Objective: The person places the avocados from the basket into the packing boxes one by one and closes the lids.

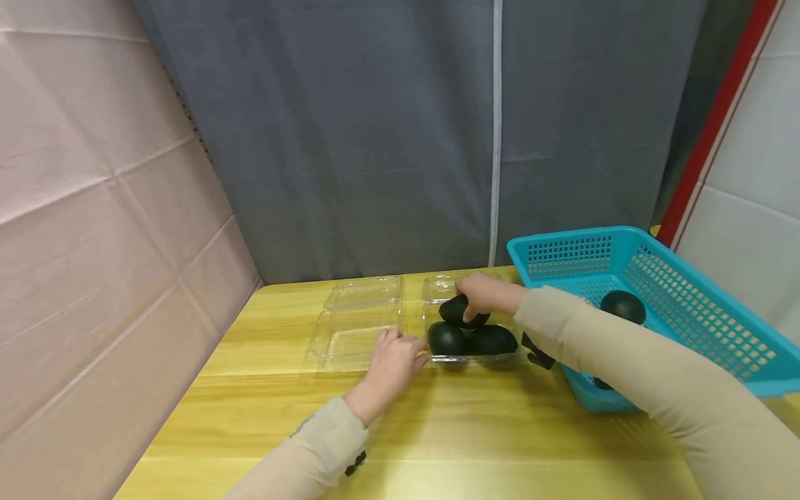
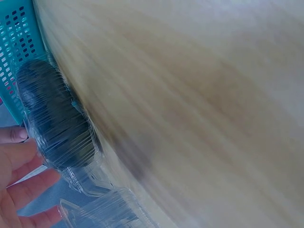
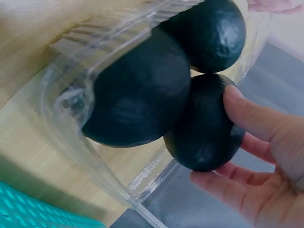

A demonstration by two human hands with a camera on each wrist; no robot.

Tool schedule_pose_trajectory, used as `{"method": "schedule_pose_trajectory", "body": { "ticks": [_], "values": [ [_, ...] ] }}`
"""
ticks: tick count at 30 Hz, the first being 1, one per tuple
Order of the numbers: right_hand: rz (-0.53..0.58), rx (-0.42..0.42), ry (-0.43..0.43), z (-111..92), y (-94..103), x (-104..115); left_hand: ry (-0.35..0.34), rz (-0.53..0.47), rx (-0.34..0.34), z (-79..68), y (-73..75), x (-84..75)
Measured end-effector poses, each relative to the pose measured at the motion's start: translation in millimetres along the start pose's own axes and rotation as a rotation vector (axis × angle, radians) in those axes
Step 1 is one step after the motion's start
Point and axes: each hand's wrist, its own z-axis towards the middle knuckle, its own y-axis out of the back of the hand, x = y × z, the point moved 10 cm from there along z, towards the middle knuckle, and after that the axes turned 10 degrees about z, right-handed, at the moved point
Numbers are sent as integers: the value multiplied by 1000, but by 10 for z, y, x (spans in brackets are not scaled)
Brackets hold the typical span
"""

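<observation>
My right hand (image 1: 484, 293) grips a dark avocado (image 3: 204, 126) between thumb and fingers, at the far side of a clear plastic clamshell box (image 1: 475, 359). Two other dark avocados, a left one (image 1: 446, 339) and a right one (image 1: 492, 340), lie side by side in the box's front part. The held one overlaps them from behind in the head view. At the box's left front corner is my left hand (image 1: 395, 361), its fingertips right at the rim. In the left wrist view its fingers (image 2: 33, 187) are spread and relaxed beside the clear wall.
A second clear clamshell box (image 1: 359, 333) lies with its lid up at the left. On the right stands a blue perforated basket (image 1: 700, 305) holding a dark avocado (image 1: 623, 306) and another partly hidden by my right sleeve. A grey curtain (image 1: 375, 139) hangs behind the wooden table (image 1: 262, 403).
</observation>
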Motion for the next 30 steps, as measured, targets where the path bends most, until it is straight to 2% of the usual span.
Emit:
{"method": "schedule_pose_trajectory", "body": {
  "ticks": [18, 27, 30],
  "values": [
    [-17, -29, -18, 54, -77, -11, -18, 4, -54, -6, 39, 3],
    [-5, -75, 52, 28, -139, -7, -14, 11, -39, 1, 12, -4],
    [0, -60, 51, 124, -201, -100, -17, 14, -37, 5, 9, -8]
  ]
}}
